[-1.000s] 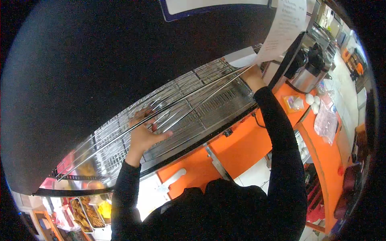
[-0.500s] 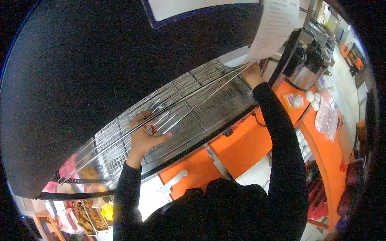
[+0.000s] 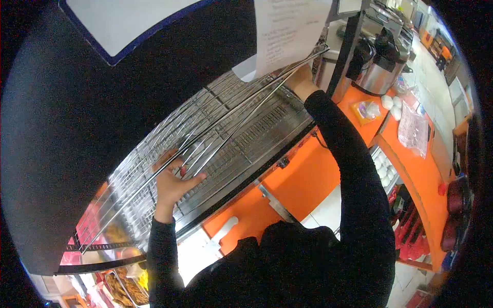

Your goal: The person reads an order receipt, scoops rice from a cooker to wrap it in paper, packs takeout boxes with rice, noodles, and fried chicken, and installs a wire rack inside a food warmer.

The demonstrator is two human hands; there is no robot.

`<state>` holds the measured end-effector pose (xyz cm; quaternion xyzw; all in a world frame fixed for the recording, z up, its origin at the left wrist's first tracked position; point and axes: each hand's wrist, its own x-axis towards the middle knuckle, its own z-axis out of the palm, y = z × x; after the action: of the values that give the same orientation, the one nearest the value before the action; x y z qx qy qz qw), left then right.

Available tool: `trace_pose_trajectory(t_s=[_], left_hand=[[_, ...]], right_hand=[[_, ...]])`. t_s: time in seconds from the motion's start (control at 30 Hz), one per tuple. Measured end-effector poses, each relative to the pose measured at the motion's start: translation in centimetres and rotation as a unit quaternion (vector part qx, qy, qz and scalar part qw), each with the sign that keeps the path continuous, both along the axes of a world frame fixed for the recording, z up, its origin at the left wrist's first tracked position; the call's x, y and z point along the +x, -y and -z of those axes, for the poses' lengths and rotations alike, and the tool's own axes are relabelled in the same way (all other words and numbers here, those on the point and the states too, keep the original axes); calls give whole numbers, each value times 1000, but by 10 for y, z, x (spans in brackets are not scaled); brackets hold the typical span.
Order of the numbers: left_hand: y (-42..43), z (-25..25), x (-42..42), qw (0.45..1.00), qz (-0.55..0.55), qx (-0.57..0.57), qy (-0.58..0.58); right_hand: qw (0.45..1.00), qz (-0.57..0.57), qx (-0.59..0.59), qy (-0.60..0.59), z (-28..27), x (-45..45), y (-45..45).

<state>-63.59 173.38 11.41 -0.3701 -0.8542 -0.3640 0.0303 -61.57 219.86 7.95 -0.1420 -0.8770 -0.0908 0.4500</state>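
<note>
A metal wire rack (image 3: 221,121) lies slanted across a dark-framed case, with its long rods running from lower left to upper right. My left hand (image 3: 172,186) has its fingers hooked round the rods near the middle, the thumb held apart from them. At the right end, my right hand (image 3: 302,82) is at the rack, its fingers mostly hidden behind the rods and a hanging paper sheet (image 3: 292,36). Below the held rack are more wire grid and a slotted metal floor (image 3: 267,120).
A large black panel (image 3: 102,118) fills the upper left. To the right, the orange counter (image 3: 377,123) carries a steel airpot (image 3: 382,66), white round items (image 3: 394,105) and a plastic bag (image 3: 413,128). Food trays (image 3: 126,287) sit at lower left.
My view has shifted. The rack's right end now shows higher, sticking out past the paper sheet and my right hand. Both hands remain at the rack.
</note>
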Motion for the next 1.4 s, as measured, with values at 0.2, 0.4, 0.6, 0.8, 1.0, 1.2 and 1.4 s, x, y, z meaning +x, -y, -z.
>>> trace_pose_trajectory(t_s=[0.2,0.4,0.6,0.8,1.0,1.2,1.4], left_hand=[[-2,-1,1,999,18,23,-46],[-1,2,-2,997,24,16,-69],[-3,-3,1,999,29,18,-26],[-6,-3,7,998,13,1,-63],[-6,-5,9,996,18,-2,-83],[-7,-11,16,998,12,21,-57],[-7,-15,17,1000,-8,-14,1]], right_hand=[[998,8,46,31,-20,11,3],[989,68,-2,130,-31,26,16],[972,126,73,182,-18,34,39],[452,-496,-740,42,-14,102,136],[925,-210,-295,112,23,62,93],[989,106,40,93,13,-9,13],[992,45,16,113,24,-34,-33]])
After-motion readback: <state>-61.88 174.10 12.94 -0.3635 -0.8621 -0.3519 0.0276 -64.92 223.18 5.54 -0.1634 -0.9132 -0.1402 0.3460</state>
